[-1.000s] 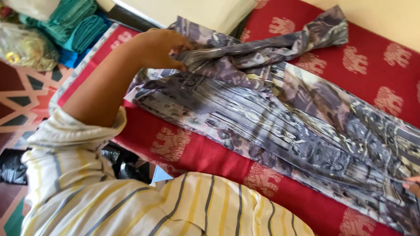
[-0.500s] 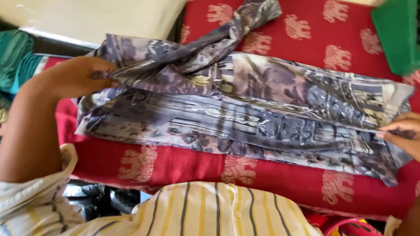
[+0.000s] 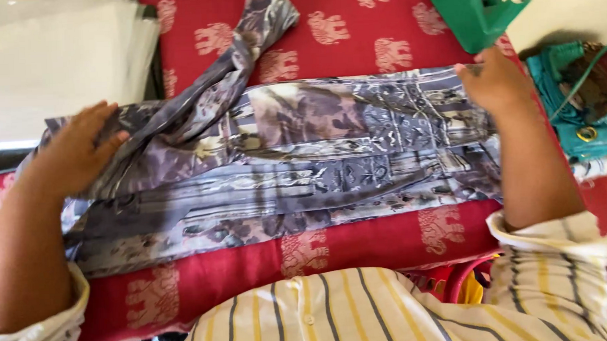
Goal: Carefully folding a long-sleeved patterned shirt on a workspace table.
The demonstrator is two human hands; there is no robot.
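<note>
Across the red patterned cloth (image 3: pixel 387 241) lay a grey printed garment (image 3: pixel 303 164), folded lengthwise. At its left end the left hand (image 3: pixel 74 155) pressed flat, fingers spread open. At the far right corner the right hand (image 3: pixel 492 83) pinched the garment's edge, beside a green plastic piece (image 3: pixel 473 10).

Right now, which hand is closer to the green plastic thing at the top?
Right. The right hand presses the grey patterned cloth just below the green plastic thing. The left hand rests on the cloth's far opposite end.
</note>
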